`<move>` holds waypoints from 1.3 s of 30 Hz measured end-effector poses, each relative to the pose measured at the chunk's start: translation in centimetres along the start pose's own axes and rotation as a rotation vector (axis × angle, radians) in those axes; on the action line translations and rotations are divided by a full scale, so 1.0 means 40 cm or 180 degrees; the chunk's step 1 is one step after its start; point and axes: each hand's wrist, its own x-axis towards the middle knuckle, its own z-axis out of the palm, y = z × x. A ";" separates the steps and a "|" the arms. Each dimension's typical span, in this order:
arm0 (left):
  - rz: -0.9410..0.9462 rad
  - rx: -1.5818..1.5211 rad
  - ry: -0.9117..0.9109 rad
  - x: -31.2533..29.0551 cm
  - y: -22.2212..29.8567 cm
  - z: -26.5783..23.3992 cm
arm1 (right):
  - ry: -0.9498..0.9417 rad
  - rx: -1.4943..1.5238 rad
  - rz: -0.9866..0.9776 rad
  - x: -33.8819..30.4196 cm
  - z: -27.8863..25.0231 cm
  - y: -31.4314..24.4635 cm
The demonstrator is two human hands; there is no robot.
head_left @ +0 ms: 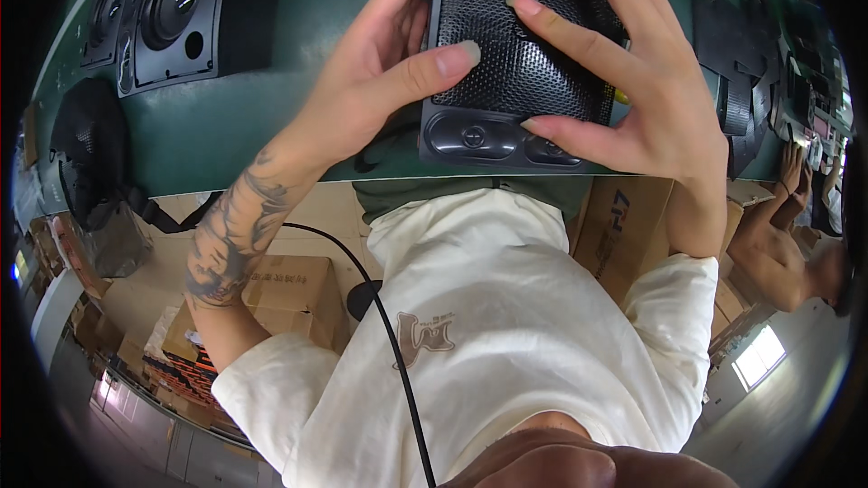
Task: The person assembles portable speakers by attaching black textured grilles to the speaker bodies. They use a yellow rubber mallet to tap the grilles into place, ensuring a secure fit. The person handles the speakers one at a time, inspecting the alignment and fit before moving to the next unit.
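A black speaker with a mesh grille and a row of round buttons along its near edge lies on the green table. My left hand, on a tattooed forearm, grips the speaker's left side with the thumb pressed flat on the grille. My right hand holds the right side. Its fingers spread across the mesh, and one fingertip rests by the buttons.
Two black speaker cabinets stand at the table's far left, with a round black grille beside them. Black parts lie at the right. Cardboard boxes sit below the table. A black cable crosses my shirt. Another person works at the right.
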 end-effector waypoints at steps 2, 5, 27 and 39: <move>0.0047 -0.0190 0.0153 0.003 -0.012 0.011 | 0.0032 0.0018 0.0003 -0.002 0.006 -0.010; 0.0497 -0.0436 0.0408 0.008 -0.086 -0.004 | 0.0037 0.0221 0.0130 0.018 0.004 -0.045; 0.1865 0.1723 0.1706 -0.067 -0.058 0.025 | 0.0684 0.1158 0.0000 0.031 -0.022 -0.082; 0.1777 0.1622 0.1171 -0.073 -0.070 0.014 | 0.1822 0.1317 0.0921 -0.043 -0.009 -0.116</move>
